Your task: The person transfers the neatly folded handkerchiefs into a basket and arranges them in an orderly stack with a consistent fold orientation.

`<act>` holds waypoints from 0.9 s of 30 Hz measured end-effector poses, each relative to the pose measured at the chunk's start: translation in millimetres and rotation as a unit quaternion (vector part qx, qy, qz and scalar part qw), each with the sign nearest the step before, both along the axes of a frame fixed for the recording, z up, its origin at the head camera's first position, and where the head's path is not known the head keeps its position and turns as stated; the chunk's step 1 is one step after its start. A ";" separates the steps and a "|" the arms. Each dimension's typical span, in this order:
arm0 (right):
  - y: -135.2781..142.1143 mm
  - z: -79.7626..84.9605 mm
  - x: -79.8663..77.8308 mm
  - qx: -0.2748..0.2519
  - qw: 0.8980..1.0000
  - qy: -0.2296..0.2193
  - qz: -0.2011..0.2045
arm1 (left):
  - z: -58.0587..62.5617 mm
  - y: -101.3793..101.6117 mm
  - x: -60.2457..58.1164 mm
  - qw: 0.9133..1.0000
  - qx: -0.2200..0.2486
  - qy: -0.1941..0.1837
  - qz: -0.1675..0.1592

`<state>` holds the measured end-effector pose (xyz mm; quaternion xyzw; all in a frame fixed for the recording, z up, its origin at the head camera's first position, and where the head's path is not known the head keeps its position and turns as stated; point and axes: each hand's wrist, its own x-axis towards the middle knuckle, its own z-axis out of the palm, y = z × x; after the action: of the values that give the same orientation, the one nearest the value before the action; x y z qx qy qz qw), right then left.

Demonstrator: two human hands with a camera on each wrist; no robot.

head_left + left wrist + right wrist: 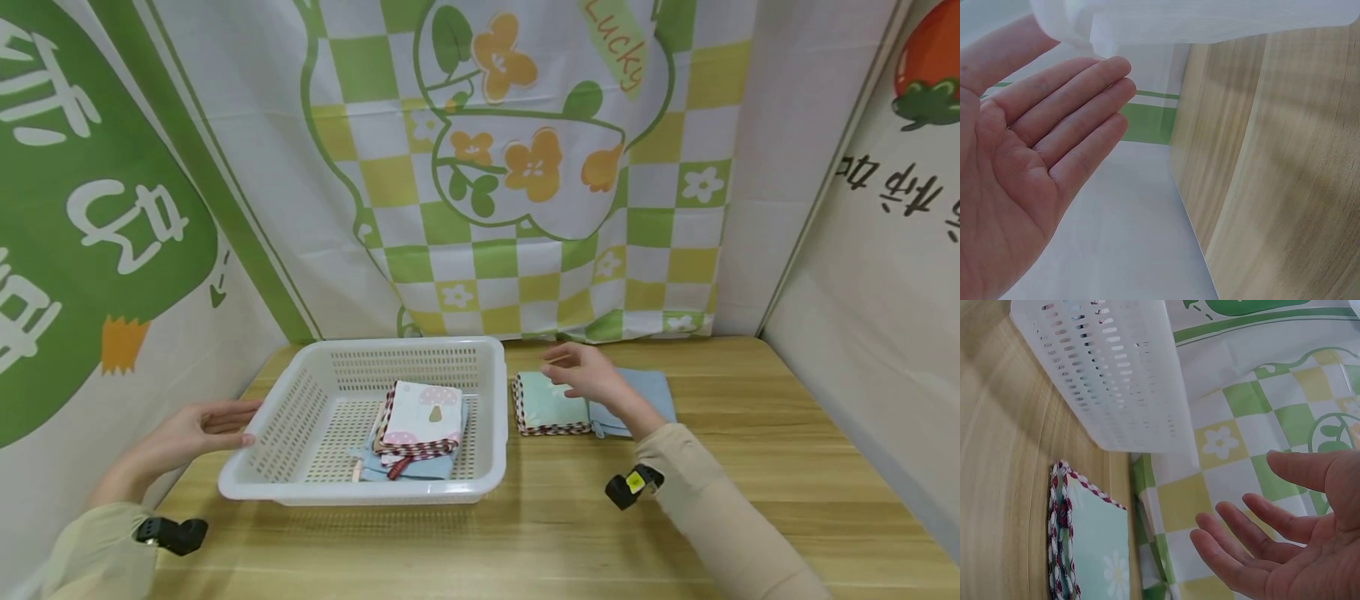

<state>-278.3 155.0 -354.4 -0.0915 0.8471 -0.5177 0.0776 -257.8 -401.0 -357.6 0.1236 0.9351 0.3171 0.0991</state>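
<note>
A white plastic basket (491, 417) with slotted walls stands on the table, left of the middle. Inside it lies a stack of folded cloths: a white one with a pink print (423, 412) on top and a light blue one (431, 468) beneath. My left hand (198, 433) is at the basket's left rim, fingers straight and thumb by the edge. Above a folded mint-green cloth (551, 404) with a braided-looking edge hovers my right hand (588, 375), fingers loosely bent and holding nothing. A folded blue cloth (648, 396) lies beside the green one, partly behind my right wrist.
The wooden table (750, 467) carries the basket and cloths. A printed curtain (540, 275) hangs along the back edge, with fabric walls (862, 275) to the left and right. Each wrist wears a small black camera (626, 487).
</note>
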 end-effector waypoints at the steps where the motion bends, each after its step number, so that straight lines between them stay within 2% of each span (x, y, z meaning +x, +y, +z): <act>1: 1.4 -0.7 -0.5 0.000 1.000 -0.002 -0.003 | 0.1 0.0 0.2 1.000 0.000 0.000 -0.002; 10: 16.0 -5.5 -1.6 0.017 1.000 -0.010 -0.020 | 0.7 0.5 1.5 1.000 0.001 -0.010 0.009; 17: 25.5 -10.3 -3.4 0.011 0.999 -0.015 -0.026 | 0.0 -0.7 2.1 1.000 0.025 0.007 -0.016; 27: 45.0 -13.4 -4.3 0.005 0.999 -0.024 -0.033 | 0.9 0.9 2.3 1.000 0.023 0.005 -0.012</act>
<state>-282.6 199.9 -367.8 -0.0504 0.8504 -0.5174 0.0810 -255.5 -400.1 -356.6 0.1386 0.9264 0.3369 0.0951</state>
